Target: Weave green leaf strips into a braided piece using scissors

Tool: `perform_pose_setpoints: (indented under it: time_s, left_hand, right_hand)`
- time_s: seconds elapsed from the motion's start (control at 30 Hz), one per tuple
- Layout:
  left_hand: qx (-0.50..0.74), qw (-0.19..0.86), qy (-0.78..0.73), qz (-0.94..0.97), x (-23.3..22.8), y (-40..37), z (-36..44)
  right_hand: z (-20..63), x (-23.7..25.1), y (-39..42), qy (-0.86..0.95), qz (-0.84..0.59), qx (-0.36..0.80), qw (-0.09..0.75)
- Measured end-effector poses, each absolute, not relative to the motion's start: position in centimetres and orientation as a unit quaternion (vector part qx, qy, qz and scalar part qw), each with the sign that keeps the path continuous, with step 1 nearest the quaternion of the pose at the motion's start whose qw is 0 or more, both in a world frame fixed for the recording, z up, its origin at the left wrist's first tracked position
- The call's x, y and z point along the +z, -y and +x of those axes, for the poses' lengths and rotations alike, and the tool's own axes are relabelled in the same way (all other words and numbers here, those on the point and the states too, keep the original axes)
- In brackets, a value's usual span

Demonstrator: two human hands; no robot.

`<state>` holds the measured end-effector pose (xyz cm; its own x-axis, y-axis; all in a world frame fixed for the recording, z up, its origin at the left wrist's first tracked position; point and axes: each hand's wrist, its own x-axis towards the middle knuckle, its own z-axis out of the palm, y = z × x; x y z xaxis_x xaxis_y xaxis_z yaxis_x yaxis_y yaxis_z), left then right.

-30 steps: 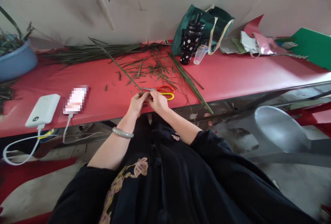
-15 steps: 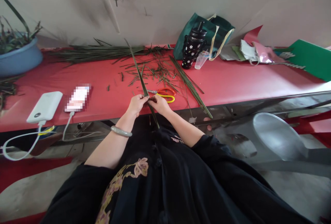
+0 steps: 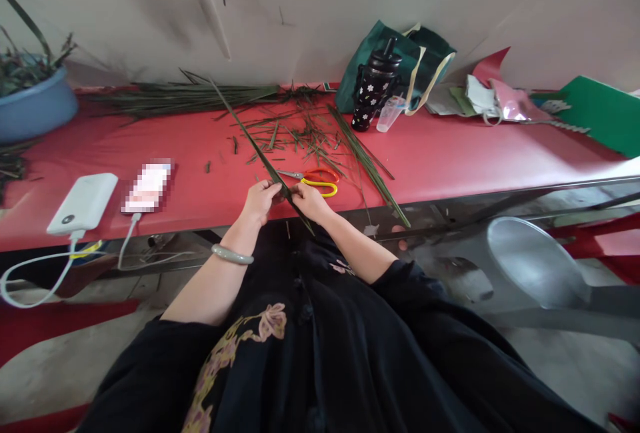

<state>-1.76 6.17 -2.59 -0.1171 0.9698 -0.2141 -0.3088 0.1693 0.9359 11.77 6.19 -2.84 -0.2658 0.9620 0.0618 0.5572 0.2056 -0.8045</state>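
Note:
A long narrow green leaf strip (image 3: pixel 245 131) runs slantwise between my hands, its thin tip pointing to the far left and its other end hanging over the table's front edge. My left hand (image 3: pixel 263 201) pinches it from the left, thumb on top. From the right, my right hand (image 3: pixel 307 201) has its fingers closed on the same strip. Just beyond my right hand, scissors (image 3: pixel 320 179) with one red and one yellow handle lie on the table. Cut leaf scraps (image 3: pixel 305 136) are scattered behind them. A small bundle of leaf strips (image 3: pixel 370 166) lies to the right.
On the red table (image 3: pixel 450 153) stand a black flowered tumbler (image 3: pixel 373 89), a clear plastic cup (image 3: pixel 391 114) and a green bag (image 3: pixel 355 73). More leaves (image 3: pixel 190 101) lie along the wall. At left are a power bank (image 3: pixel 84 203), a phone (image 3: pixel 149 186) and a blue pot (image 3: pixel 37 109).
The leaf strip has swung so its far tip points further left. My hands stay close together on it, and the view has shifted slightly.

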Motion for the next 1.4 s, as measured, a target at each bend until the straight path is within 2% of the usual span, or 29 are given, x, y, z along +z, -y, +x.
perform_pose_setpoints:
  time_s: [0.1, 0.2, 0.27, 0.37, 0.43, 0.63, 0.77, 0.9, 1.0, 1.07, 1.2, 1.3, 1.4]
  left_hand:
    - [0.57, 0.576, -0.492, 0.319, -2.6, -6.0, -2.0]
    - [0.503, 0.543, -0.548, 0.39, -1.7, -5.3, -2.3]
    - [0.451, 0.446, -0.596, 0.492, -0.4, -4.6, -2.5]
    - [0.451, 0.214, -0.592, 0.633, 2.2, -4.3, -2.8]
    - [0.432, 0.164, -0.546, 0.698, 3.7, -4.8, -3.0]
    - [0.344, 0.357, -0.494, 0.714, 5.0, -7.1, -3.4]
    - [0.328, 0.348, -0.488, 0.73, 5.4, -7.0, -3.3]
    - [0.309, 0.333, -0.517, 0.725, 5.6, -6.8, -4.3]
    - [0.372, 0.297, -0.557, 0.681, 5.3, -7.1, -5.4]
    - [0.435, 0.238, -0.585, 0.642, 5.2, -7.7, -5.6]
    - [0.544, 0.165, -0.592, 0.572, 5.4, -9.2, -4.1]
    - [0.608, 0.201, -0.56, 0.525, 5.3, -10.0, -2.6]
    - [0.64, 0.287, -0.539, 0.466, 4.3, -10.3, -1.9]
  right_hand:
    - [12.3, -2.6, -5.9, 0.724, -0.545, 0.325, 0.271]
    - [13.5, -1.8, -6.0, 0.74, -0.563, 0.245, 0.275]
    - [14.3, -0.9, -6.3, 0.767, -0.558, 0.187, 0.256]
    - [15.2, 1.0, -6.7, 0.812, -0.532, 0.122, 0.208]
    - [15.4, 2.2, -6.9, 0.836, -0.508, 0.09, 0.186]
    - [15.7, 4.9, -7.6, 0.899, -0.403, 0.041, 0.166]
    - [17.4, 6.1, -8.9, 0.898, -0.402, 0.04, 0.172]
    - [21.1, 6.9, -11.3, 0.835, -0.465, 0.061, 0.288]
    - [22.7, 7.0, -12.8, 0.712, -0.539, 0.064, 0.446]
    - [21.6, 6.6, -12.9, 0.654, -0.561, 0.095, 0.498]
    - [14.8, 5.0, -10.9, 0.681, -0.496, 0.294, 0.451]
    - [10.2, 3.9, -9.4, 0.71, -0.434, 0.352, 0.428]
    - [8.9, 3.0, -8.9, 0.69, -0.43, 0.428, 0.395]
